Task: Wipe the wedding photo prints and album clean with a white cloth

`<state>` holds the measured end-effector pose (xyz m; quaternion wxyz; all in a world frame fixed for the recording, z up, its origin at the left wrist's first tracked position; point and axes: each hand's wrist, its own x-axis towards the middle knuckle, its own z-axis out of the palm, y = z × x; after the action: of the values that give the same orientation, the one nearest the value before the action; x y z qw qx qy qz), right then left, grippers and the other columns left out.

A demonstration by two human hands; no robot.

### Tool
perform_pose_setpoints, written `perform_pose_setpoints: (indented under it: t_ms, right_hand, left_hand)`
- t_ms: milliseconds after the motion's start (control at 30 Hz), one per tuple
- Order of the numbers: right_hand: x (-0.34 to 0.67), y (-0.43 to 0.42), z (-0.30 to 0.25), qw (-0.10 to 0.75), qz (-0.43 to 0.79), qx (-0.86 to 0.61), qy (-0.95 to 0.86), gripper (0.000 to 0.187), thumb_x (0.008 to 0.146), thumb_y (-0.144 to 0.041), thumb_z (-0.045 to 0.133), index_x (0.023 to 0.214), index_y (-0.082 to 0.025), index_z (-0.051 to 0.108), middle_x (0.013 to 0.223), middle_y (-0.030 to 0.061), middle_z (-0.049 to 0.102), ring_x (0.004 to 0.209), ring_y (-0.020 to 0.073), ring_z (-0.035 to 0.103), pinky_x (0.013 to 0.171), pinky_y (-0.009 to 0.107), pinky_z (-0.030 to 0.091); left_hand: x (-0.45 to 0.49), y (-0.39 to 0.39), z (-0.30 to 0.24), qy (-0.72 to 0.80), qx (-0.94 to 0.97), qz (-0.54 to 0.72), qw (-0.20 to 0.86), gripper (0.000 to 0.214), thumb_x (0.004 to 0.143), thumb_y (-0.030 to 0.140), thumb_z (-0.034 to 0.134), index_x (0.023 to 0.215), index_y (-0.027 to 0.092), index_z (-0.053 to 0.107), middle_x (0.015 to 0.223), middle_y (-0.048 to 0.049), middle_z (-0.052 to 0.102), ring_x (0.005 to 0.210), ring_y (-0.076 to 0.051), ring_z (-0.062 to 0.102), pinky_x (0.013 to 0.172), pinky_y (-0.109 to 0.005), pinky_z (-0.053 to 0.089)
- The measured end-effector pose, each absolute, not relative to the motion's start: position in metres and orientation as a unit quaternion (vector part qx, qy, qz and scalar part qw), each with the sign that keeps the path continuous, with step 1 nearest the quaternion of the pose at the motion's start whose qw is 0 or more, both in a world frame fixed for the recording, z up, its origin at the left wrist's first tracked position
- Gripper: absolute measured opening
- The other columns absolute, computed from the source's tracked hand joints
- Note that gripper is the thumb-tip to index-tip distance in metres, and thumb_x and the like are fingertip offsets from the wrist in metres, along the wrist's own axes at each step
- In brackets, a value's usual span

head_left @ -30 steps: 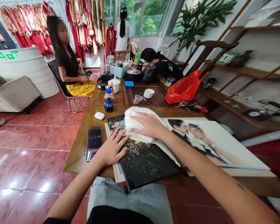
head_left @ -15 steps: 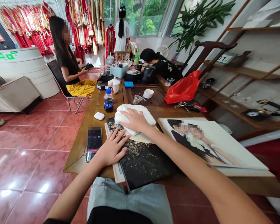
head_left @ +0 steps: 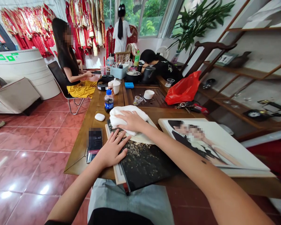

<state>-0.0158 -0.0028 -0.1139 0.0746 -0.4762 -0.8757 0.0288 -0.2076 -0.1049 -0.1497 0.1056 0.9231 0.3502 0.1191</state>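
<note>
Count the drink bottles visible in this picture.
2: a plastic bottle of dark drink with a blue cap on the wooden table, and a green bottle at the far end, behind a blue caddy. Others may be hidden there.

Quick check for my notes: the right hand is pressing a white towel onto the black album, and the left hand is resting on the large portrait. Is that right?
Not quite. In the head view, the left hand rests on the black album, not on the portrait, which lies further right. The rest is right: the right hand is pressing the white towel onto that album.
</note>
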Motion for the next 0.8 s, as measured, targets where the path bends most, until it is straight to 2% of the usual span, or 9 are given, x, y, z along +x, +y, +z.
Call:
perform_pose_setpoints:
  t_ms: [267, 533, 667, 800]
  right_hand:
    - [-0.013, -0.014, -0.120, 0.099, 0.004, -0.581, -0.808, 0.063, 0.093, -0.062, 0.045, 0.145, -0.027, 0.049, 0.146, 0.0177, 0.050, 0.129, 0.0409, 0.047, 0.100, 0.062, 0.037]
    - [0.010, -0.033, -0.120, 0.081, 0.011, -0.564, -0.822, 0.061, 0.093, -0.056, 0.049, 0.146, -0.026, 0.049, 0.147, 0.0167, 0.049, 0.129, 0.0395, 0.048, 0.100, 0.059, 0.038]
    - [0.024, -0.053, -0.120, 0.076, 0.011, -0.559, -0.826, 0.060, 0.092, -0.053, 0.051, 0.146, -0.026, 0.050, 0.147, 0.0168, 0.050, 0.132, 0.0381, 0.046, 0.101, 0.058, 0.039]
    - [0.035, -0.074, -0.121, 0.070, 0.006, -0.554, -0.830, 0.060, 0.091, -0.051, 0.055, 0.145, -0.025, 0.052, 0.148, 0.0180, 0.049, 0.132, 0.0393, 0.047, 0.099, 0.058, 0.041]
  left_hand:
    - [-0.208, -0.104, -0.153, 0.347, 0.922, 0.136, 0.105, 0.055, 0.104, 0.039, 0.038, 0.157, 0.025, 0.031, 0.166, -0.0085, 0.025, 0.156, -0.033, 0.008, 0.124, -0.057, 0.017]
    - [-0.208, -0.104, -0.156, 0.343, 0.923, 0.146, 0.096, 0.055, 0.105, 0.040, 0.037, 0.157, 0.024, 0.031, 0.166, -0.0088, 0.024, 0.155, -0.033, 0.010, 0.124, -0.057, 0.017]
    - [-0.207, -0.105, -0.153, 0.347, 0.923, 0.136, 0.094, 0.056, 0.105, 0.040, 0.037, 0.157, 0.023, 0.031, 0.164, -0.0102, 0.030, 0.155, -0.034, 0.012, 0.124, -0.057, 0.017]
    - [-0.207, -0.105, -0.151, 0.349, 0.924, 0.126, 0.095, 0.054, 0.104, 0.039, 0.040, 0.154, 0.019, 0.037, 0.164, -0.0119, 0.029, 0.154, -0.037, 0.013, 0.124, -0.058, 0.017]
